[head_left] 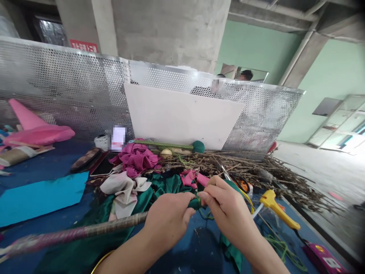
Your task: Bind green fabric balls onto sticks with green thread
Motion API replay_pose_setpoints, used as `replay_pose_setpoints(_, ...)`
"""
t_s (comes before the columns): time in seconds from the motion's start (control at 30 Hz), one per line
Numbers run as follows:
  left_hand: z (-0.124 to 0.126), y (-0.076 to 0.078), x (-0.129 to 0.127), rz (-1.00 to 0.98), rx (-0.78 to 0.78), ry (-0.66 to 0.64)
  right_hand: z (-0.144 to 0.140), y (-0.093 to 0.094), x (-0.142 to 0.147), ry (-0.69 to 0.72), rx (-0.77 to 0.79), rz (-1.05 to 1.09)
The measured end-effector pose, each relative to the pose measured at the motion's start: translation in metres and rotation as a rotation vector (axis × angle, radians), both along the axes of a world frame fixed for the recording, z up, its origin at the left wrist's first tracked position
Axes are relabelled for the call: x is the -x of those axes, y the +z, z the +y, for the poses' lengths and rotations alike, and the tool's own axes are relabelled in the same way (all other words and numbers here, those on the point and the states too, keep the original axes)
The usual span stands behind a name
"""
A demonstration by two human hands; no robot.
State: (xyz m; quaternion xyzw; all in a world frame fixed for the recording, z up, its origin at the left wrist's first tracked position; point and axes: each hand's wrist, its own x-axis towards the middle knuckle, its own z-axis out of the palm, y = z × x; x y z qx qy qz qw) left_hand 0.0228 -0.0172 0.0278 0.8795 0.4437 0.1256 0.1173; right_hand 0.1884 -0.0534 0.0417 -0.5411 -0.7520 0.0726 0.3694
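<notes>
A long stick (114, 227), wrapped in brown and purple covering, slants across the front. My left hand (170, 215) is closed round it near its right end. Green material shows at that end, between the two hands. The fingers of my right hand (224, 199) are pinched together there on green cloth (196, 203); the exact piece in them is partly hidden. More dark green satin cloth (137, 207) lies under and behind the stick, and another green piece hangs below my right hand. Pink cloth scraps (192, 177) lie just beyond my fingers.
Scissors (239, 182), dry twigs (251, 165) and a yellow glue gun (278, 207) lie to the right, with green string (285, 249) near a purple box (323, 257). At left are blue card (42, 198) and magenta cloth (138, 158). A white board (182, 114) stands behind.
</notes>
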Motion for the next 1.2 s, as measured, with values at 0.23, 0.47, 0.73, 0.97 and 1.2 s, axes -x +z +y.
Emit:
replay_pose_setpoints(0.23, -0.004, -0.005, -0.003, 0.041, -0.041, -0.053, 0.008, -0.003, -0.003, -0.106, 0.02, 0.046)
replay_pose_setpoints(0.47, -0.007, -0.009, -0.006, 0.168, -0.23, -0.144, 0.012, -0.004, -0.002, -0.142, 0.08, 0.069)
replay_pose_setpoints(0.73, -0.003, -0.023, -0.007, 0.154, -0.507, -0.243, 0.011, -0.002, -0.006, -0.19, 0.119, 0.056)
replay_pose_setpoints(0.97, -0.002, -0.022, -0.008, 0.145, -0.546, -0.312, 0.013, -0.003, -0.005, -0.233, 0.128, -0.008)
replay_pose_setpoints(1.2, 0.001, -0.019, -0.005, 0.078, -0.521, -0.279, 0.008, 0.007, -0.01, -0.122, 0.174, 0.082)
